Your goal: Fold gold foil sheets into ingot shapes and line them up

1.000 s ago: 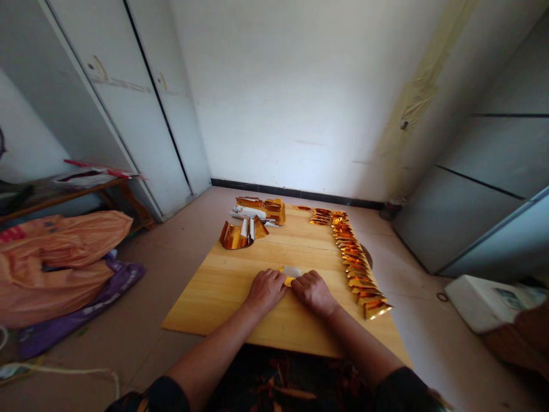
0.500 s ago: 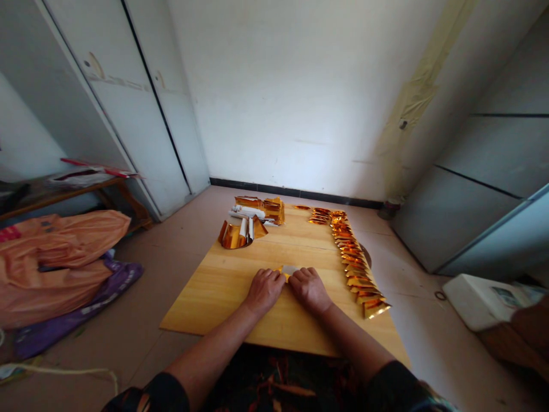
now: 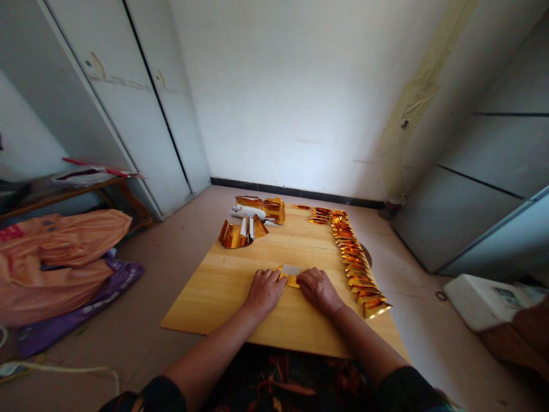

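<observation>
A small sheet of gold foil paper (image 3: 292, 281) lies on the wooden board between my hands, its near edge folded over to show gold and its pale grey back facing up behind. My left hand (image 3: 265, 290) has its fingers closed on the sheet's left end. At the right end my right hand (image 3: 321, 290) grips the same sheet, fingers bent together. Both sets of fingertips cover the ends of the paper. Along the board's right side runs a row of folded gold foil pieces (image 3: 354, 266), overlapping one another.
Curled gold foil sheets (image 3: 237, 234) and a stack of foil paper (image 3: 274, 210) sit at the board's (image 3: 206, 303) far left. A few more folded pieces (image 3: 320, 216) are at its far right. Orange and purple bags (image 3: 64, 263) lie left; a white box (image 3: 482, 300) stands right.
My right hand has slid to the right along the folded edge, uncovering more gold between the hands. My left hand has hardly moved.
</observation>
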